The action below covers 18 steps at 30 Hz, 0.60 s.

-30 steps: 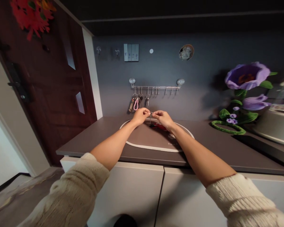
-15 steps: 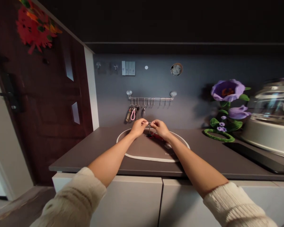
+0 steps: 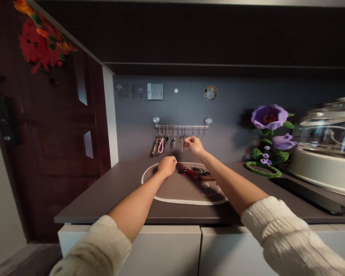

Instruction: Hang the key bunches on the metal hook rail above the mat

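My right hand (image 3: 193,145) is raised toward the wall hook rail (image 3: 181,126), its fingers pinched on a small silver key (image 3: 183,144) that hangs just below the hooks. My left hand (image 3: 167,166) is curled into a loose fist low over the oval tray (image 3: 161,198) on the counter; whether it holds anything is hidden. A heap of keys and red fobs (image 3: 194,171) lies in the tray just right of my left hand. Several keys hang on the rail's left hooks, one with a pink loop (image 3: 161,145).
A dark wooden door (image 3: 46,134) stands at the left with a red decoration on it. Purple artificial flowers (image 3: 268,132) stand on the counter (image 3: 103,195) at the right, beside a large white appliance with a clear lid (image 3: 324,153). Light switches (image 3: 155,91) are on the wall.
The hands have parted: my right hand lifted the small key up toward the hook rail, while my left hand dropped toward the tray. The view tilted upward.
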### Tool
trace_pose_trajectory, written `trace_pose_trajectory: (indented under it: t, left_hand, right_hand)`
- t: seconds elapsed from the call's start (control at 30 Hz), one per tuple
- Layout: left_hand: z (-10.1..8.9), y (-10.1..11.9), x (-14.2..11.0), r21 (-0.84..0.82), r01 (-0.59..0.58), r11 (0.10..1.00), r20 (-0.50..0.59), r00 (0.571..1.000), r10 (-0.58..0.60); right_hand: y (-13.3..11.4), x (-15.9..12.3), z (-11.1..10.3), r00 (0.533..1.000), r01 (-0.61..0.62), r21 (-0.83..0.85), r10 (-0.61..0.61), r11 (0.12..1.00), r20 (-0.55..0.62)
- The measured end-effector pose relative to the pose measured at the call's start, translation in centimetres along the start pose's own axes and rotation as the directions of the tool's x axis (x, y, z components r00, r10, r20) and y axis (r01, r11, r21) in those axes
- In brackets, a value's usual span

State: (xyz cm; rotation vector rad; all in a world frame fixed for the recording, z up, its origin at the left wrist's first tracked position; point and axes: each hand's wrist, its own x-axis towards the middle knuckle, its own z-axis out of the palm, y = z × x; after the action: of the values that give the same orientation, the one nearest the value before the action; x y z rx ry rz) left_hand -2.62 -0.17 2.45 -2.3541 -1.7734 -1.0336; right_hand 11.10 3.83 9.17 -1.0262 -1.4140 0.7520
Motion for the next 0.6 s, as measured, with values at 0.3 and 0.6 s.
trace_pose_trajectory:
  t: [0.3,0.6]
  left_hand:
    - [0.4,0.0,-0.1,0.030,0.007,1.000,0.046,0.999,-0.009]
    - [0.2,0.1,-0.1,0.057,0.022,0.998,0.086,0.996,-0.027]
  right_hand:
    - [-1.9,2.8,1.8,0.996,-0.054,0.032,0.056,0.998,-0.062]
    - [-1.7,4.6,3.6,0.965,-0.117,0.082,0.133,0.990,-0.226]
